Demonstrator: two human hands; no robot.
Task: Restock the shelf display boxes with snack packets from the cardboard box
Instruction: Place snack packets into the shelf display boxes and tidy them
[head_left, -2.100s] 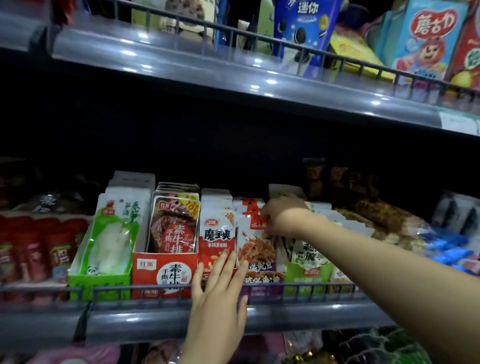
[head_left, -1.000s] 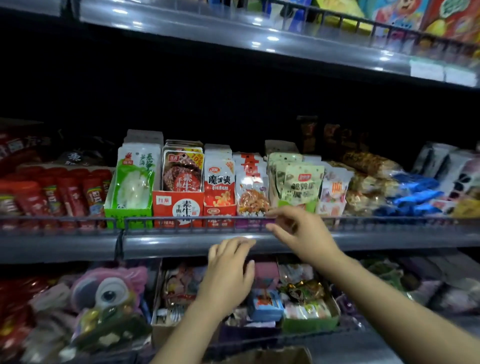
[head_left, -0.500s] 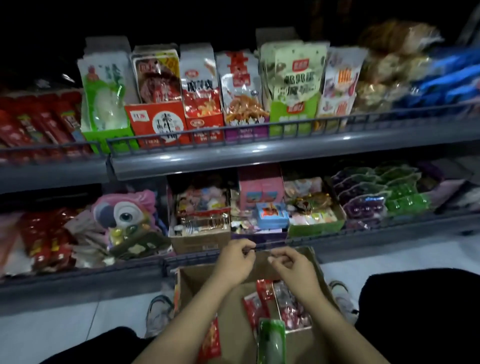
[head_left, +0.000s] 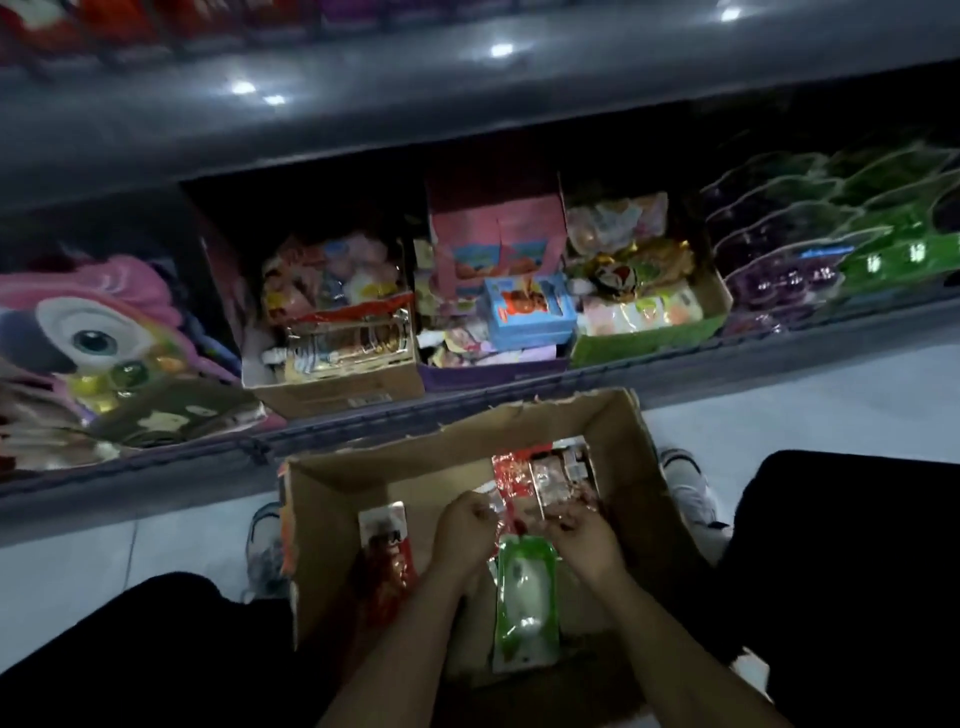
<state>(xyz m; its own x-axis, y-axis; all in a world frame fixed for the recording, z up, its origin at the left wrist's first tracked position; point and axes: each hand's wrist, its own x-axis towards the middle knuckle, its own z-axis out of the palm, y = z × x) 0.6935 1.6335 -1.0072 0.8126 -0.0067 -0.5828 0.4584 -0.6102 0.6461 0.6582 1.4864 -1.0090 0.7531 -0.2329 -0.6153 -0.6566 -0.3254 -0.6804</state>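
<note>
An open cardboard box (head_left: 467, 441) stands on the floor between my knees. Inside it lie red snack packets (head_left: 519, 473) at the far side, one red and white packet (head_left: 387, 540) at the left and a green and white packet (head_left: 524, 597) in the middle. Both hands are down in the box above the green packet. My left hand (head_left: 465, 530) has curled fingers that pinch the near edge of a red packet. My right hand (head_left: 584, 535) curls over the packets beside it; blur hides whether it grips one.
The bottom shelf just beyond the box holds a brown carton (head_left: 337, 395), a purple display box (head_left: 493, 371) and a green display box (head_left: 649, 343), all with mixed snacks. A pink bird toy pack (head_left: 93, 332) lies at the left, purple and green bags (head_left: 779, 270) at the right. My shoes flank the box.
My hands came off the upper shelf rail and dropped into the cardboard box. The view tilted down from the upper display boxes to the bottom shelf and the floor.
</note>
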